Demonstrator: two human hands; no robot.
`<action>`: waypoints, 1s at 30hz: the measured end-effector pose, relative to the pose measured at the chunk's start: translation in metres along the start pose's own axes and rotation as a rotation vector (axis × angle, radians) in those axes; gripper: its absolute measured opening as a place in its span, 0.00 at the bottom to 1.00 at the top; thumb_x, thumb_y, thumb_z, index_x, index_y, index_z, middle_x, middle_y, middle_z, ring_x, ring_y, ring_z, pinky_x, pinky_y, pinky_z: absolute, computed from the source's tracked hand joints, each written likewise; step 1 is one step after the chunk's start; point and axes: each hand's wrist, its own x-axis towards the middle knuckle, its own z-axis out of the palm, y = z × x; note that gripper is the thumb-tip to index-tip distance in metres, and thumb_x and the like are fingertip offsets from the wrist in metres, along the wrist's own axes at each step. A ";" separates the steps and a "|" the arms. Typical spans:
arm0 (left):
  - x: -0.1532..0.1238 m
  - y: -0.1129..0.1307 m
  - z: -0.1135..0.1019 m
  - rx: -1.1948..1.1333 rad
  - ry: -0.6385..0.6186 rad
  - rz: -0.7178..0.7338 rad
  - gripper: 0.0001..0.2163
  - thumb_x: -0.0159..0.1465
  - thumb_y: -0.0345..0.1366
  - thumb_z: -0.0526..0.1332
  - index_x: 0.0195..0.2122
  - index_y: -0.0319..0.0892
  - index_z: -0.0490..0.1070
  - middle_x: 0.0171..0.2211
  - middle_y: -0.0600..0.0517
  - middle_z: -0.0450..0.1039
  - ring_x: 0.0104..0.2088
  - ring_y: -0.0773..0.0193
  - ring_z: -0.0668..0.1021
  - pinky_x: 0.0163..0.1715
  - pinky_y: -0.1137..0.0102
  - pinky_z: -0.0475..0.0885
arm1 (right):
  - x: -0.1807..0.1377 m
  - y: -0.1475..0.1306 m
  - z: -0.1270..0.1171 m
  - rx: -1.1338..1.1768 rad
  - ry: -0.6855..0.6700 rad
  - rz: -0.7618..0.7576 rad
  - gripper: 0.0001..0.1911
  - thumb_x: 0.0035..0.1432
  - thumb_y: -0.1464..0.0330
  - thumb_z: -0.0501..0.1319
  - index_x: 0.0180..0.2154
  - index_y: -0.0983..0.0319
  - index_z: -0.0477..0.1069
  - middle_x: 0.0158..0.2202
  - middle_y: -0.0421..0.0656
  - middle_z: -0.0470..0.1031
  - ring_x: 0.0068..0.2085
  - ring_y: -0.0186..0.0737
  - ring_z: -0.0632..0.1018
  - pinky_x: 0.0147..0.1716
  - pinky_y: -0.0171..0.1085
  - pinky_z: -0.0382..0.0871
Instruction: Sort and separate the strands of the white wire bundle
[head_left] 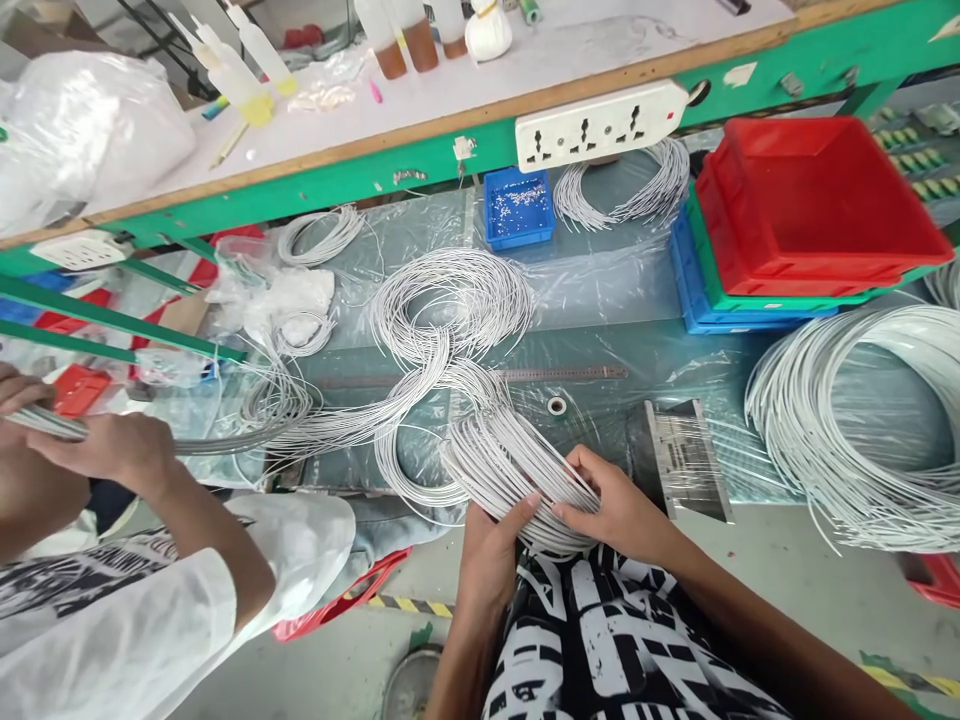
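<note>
While both hands, left hand (491, 560) and right hand (615, 510), clamp the wire bundle (517, 470), floor lies open below.

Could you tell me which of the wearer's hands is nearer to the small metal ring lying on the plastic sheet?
Right. The right hand lies just below the ring; the left hand is lower and further left.

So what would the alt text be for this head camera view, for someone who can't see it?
Both hands, left hand and right hand, grip a bundle of white wires over a plastic-covered bench. A co-worker's hands hold more wires at left; stacked bins sit at right.
</note>
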 end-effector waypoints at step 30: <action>0.004 -0.003 0.002 -0.018 0.061 -0.005 0.22 0.50 0.35 0.74 0.46 0.36 0.77 0.44 0.42 0.80 0.45 0.49 0.80 0.52 0.55 0.70 | -0.001 0.005 0.013 -0.125 0.141 -0.015 0.13 0.57 0.63 0.60 0.35 0.57 0.54 0.27 0.34 0.61 0.26 0.36 0.65 0.28 0.35 0.57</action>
